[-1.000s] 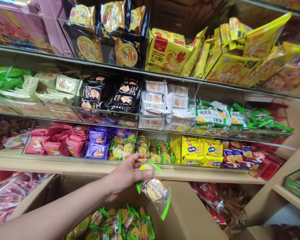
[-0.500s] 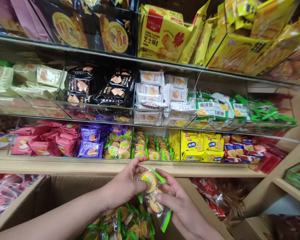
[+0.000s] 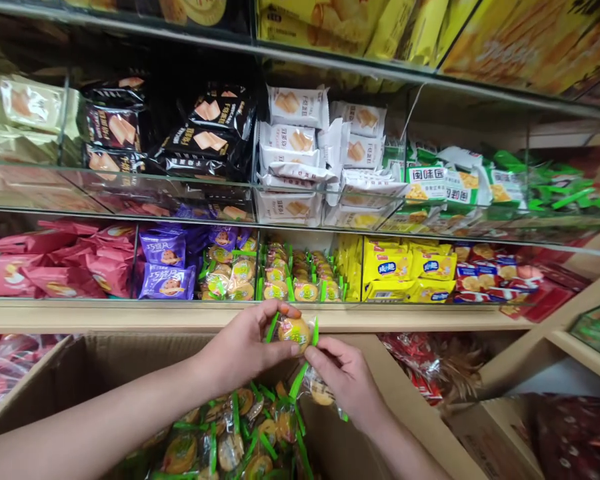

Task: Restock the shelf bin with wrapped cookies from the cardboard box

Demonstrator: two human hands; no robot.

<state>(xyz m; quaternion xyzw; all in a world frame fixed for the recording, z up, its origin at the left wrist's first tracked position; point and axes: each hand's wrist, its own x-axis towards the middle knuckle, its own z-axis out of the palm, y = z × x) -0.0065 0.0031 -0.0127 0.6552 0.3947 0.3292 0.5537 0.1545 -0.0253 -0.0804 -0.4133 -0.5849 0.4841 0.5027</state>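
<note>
My left hand [image 3: 257,347] grips a clear packet of round biscuits [image 3: 294,333] with green edges, its printed label facing me. Close beside it, my right hand [image 3: 343,380] is closed on a second biscuit packet [image 3: 321,390], which hangs tilted below the first. The fingertips of that hand also reach the edge of the first packet. Both hands are over an open cardboard box [image 3: 145,373], in which many loose packets of the same kind [image 3: 230,447] lie. Behind the hands, matching packets [image 3: 305,280] stand in rows in a shelf compartment.
Purple packets [image 3: 165,267] and red packets [image 3: 70,267] fill compartments to the left, yellow packets [image 3: 387,267] to the right. Clear dividers and front panels edge the shelves. A wooden shelf edge [image 3: 130,315] runs just above the box. Another carton [image 3: 495,433] stands at lower right.
The view has come closer and tilted down. The first packet has turned label-forward in my left hand, and the second packet has shifted down and right with my right hand.
</note>
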